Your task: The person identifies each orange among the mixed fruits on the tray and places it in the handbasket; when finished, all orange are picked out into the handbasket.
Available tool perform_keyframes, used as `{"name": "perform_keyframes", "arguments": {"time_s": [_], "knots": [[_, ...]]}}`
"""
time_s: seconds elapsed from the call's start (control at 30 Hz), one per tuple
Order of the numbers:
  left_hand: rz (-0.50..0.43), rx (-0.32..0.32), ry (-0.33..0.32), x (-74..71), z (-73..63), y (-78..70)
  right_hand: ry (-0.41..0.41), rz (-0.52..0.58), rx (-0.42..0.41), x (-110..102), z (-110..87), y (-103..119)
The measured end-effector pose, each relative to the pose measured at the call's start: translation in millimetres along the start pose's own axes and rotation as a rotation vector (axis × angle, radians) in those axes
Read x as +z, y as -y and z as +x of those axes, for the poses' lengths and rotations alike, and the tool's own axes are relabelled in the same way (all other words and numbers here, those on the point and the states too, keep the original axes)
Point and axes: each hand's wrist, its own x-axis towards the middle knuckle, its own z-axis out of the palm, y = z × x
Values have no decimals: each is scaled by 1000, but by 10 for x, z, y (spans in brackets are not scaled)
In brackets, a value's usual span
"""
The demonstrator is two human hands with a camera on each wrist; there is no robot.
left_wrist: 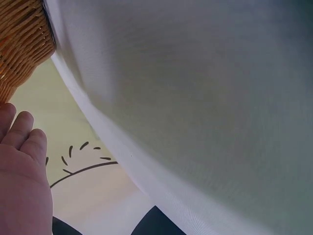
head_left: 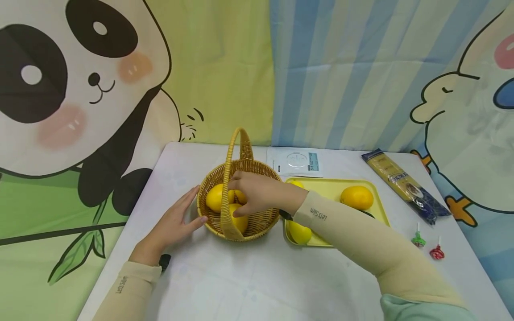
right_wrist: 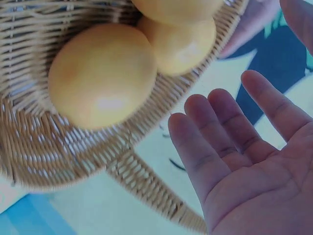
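A wicker basket point(head_left: 261, 229) with a tall arched handle stands mid-table, holding three yellow-orange fruits; one fruit point(head_left: 214, 197) lies at its left side and another fruit point(right_wrist: 102, 76) shows large in the right wrist view. Over the basket, my right hand point(head_left: 257, 192) has its fingers extended beside the handle. The right wrist view shows that palm point(right_wrist: 259, 191) with nothing in it. My left hand point(head_left: 174, 223) rests at the basket's left side, fingers straight and the fingertips at the rim; in the left wrist view its fingers point(left_wrist: 22, 129) lie by the wicker wall.
Right of the basket, a yellow tray point(head_left: 379, 209) bears an orange-yellow fruit point(head_left: 357, 198) and yellow fruits point(head_left: 299, 232), partly hidden by my right arm. Behind lies a white packet point(head_left: 297, 162). Farther right are a long blue-and-gold package point(head_left: 405, 185), a green lollipop point(head_left: 418, 240) and a red lollipop point(head_left: 437, 253).
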Motion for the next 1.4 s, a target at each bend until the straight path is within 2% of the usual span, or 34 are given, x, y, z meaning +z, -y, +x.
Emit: {"name": "perform_keyframes", "arguments": {"time_s": [0.17,0.4,0.57,0.97,1.2,1.4], "knots": [[6,22,-10,9,10,10,-85,90,22,-135,-143,-82],[-1,47,-19,14,18,8,-205,144,47,-327,-388,-210],[13,43,-14,15,32,11,-252,189,90,-422,-597,-336],[12,15,12,12,70,14,-365,198,235,-454,-1092,-684],[25,1,10,5,49,42,-398,204,337,-497,-1313,-858],[20,14,6,-8,43,35,-437,194,424,-443,-1511,-1052]]}}
